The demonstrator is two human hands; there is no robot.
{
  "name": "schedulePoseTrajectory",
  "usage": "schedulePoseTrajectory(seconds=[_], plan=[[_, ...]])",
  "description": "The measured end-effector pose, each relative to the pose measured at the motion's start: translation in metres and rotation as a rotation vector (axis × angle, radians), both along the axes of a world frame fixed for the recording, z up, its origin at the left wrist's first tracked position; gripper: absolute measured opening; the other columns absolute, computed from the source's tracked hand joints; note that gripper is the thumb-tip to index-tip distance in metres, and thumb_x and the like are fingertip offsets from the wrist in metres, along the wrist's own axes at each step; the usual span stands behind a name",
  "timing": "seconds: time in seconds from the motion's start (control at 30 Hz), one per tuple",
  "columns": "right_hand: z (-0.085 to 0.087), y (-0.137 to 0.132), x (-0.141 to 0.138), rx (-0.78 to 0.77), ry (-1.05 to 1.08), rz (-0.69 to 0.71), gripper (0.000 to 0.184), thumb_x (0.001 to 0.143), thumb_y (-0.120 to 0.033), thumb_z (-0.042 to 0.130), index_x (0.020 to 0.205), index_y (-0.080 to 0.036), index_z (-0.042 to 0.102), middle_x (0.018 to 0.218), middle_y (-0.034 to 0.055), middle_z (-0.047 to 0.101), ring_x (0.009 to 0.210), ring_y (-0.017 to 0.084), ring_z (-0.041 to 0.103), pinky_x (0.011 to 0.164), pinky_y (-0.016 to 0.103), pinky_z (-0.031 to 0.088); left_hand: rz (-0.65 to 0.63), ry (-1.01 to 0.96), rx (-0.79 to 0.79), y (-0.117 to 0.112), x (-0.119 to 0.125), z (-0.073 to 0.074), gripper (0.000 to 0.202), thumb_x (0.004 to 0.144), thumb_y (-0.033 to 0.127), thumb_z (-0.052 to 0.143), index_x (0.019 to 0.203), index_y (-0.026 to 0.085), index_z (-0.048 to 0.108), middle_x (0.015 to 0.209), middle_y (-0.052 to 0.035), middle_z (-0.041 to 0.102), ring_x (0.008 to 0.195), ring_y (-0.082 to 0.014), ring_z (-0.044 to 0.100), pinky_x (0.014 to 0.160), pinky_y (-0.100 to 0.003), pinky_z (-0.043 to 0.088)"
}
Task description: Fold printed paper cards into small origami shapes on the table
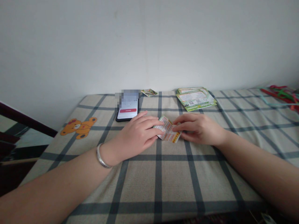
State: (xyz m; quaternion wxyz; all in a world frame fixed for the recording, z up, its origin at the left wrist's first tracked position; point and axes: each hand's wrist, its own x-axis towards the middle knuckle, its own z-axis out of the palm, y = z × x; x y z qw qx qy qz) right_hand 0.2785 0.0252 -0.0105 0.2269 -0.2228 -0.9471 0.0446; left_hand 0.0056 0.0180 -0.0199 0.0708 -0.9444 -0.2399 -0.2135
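Observation:
Between my hands, a small printed paper with orange and yellow lettering lies on the checked cloth and looks folded. My left hand, with a silver bangle on its wrist, rests flat with its fingers stretched over the paper's left part. The right edge of the paper is pinched by my right hand; the thumb is partly hidden under the fingers. Just beyond my left hand lies a phone with a lit screen, its top part blurred out.
A stack of green and white printed leaflets lies near the wall. Beside the phone sits a small folded paper piece. A bear figure shows on the cloth at left. Red and green strips lie at the far right.

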Motion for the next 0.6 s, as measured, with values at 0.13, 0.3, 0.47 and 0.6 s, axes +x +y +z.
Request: schedulePoseTrajectory(seconds=[0.13,0.3,0.47,0.6], plan=[[0.0048,-0.0025,-0.0021,-0.030,-0.038,0.041,0.023,0.089,-0.025,0.058,0.109,-0.020,0.069,0.111,0.0073,0.069,0.098,0.018,0.066,0.085,0.033,0.055,-0.027,0.045,-0.011,-0.0008,0.0002,0.0021,0.022,0.089,0.015,0.057,0.107,0.023,0.065,0.129,-0.0034,0.060,0.124,-0.0231,0.051,0.110,-0.052,0.037],[0.0055,-0.0032,-0.0026,-0.037,-0.083,0.070,0.024,0.091,-0.024,0.056,0.111,-0.021,0.068,0.113,0.0060,0.070,0.105,0.019,0.065,0.088,0.035,0.054,-0.083,0.036,-0.016,-0.0005,0.0010,0.0003,0.023,0.090,0.013,0.055,0.107,0.023,0.067,0.129,-0.0057,0.058,0.128,-0.0241,0.047,0.105,-0.046,0.046],[0.0056,-0.0041,-0.0037,0.020,-0.135,0.049,0.027,0.095,-0.019,0.049,0.115,-0.021,0.067,0.120,0.0038,0.068,0.112,0.019,0.062,0.092,0.036,0.053,-0.082,0.004,0.046,0.0007,0.0027,-0.0002,0.021,0.093,0.014,0.050,0.103,0.020,0.068,0.120,-0.0061,0.064,0.119,-0.0215,0.053,0.103,-0.043,0.048],[0.0068,-0.0060,-0.0063,0.123,-0.182,0.009,0.033,0.095,-0.016,0.046,0.120,-0.023,0.064,0.123,0.0026,0.066,0.112,0.022,0.062,0.088,0.040,0.054,-0.078,-0.026,0.076,0.0012,0.0039,0.0027,0.018,0.092,0.015,0.053,0.097,0.020,0.069,0.112,-0.0054,0.067,0.113,-0.0208,0.056,0.098,-0.040,0.049]])
